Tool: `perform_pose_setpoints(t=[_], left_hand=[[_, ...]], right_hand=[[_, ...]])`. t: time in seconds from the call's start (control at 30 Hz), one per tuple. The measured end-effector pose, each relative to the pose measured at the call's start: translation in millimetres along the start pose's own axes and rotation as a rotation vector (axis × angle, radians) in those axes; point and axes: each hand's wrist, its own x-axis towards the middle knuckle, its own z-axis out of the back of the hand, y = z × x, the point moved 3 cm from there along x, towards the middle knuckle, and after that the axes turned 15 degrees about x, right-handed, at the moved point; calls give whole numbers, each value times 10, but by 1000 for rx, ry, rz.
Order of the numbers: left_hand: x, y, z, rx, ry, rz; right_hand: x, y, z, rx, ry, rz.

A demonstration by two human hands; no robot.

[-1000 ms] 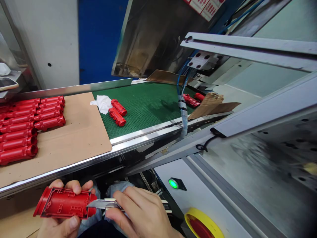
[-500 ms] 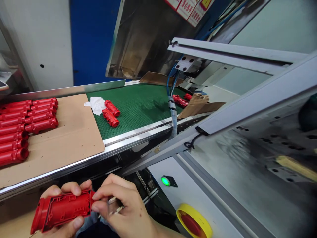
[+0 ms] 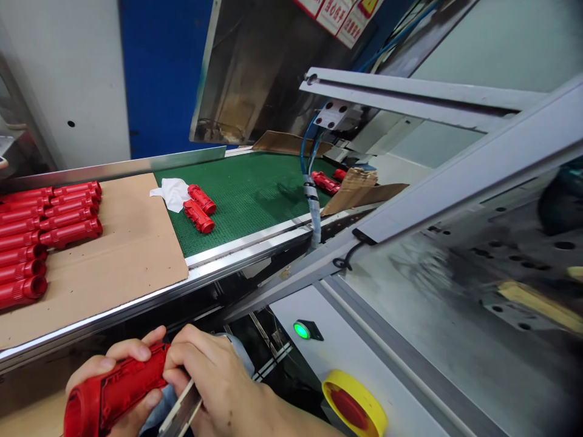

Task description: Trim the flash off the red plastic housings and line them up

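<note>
At the bottom left, my left hand (image 3: 130, 355) is wrapped round a red plastic housing (image 3: 125, 391), a tube-like shell with dark-edged slots along its side. Its wide round opening faces the lower left. My right hand (image 3: 218, 370) is closed, its fingertips at the housing's narrower end. A slim metal tool (image 3: 182, 413) with a flat, slotted body sticks out below the right palm; its exact kind is unclear and its other end is hidden by the fingers.
Rows of red housings (image 3: 68, 227) lie on a cardboard sheet (image 3: 132, 255). Two more red pieces (image 3: 199, 215) and white tissue (image 3: 173, 193) rest on the green conveyor (image 3: 246, 188). At right stand a machine frame, green-lit button (image 3: 301, 330) and yellow-ringed red button (image 3: 353, 406).
The housing has rolled and tilted in my left hand, bringing its round opening toward me. My right hand has turned, and the metal tool now points down and left.
</note>
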Motion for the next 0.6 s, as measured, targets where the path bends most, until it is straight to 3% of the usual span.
perform_pose_setpoints(t=[0.1,0.2,0.3,0.37,0.6], left_hand=[[24,44,49,-23,23,164],[53,60,67,-59,39,293],[46,54,47,-113,46,319],[20,64,37,-140,44,321],[-27,108,36,-125,2,287]], right_hand=[[-32,9,67,252,165,-4],[-98,2,104,534,278,-121],[-121,-34,163,459,40,-248],[-106,-10,176,377,-101,-184],[-37,61,62,100,-198,41]])
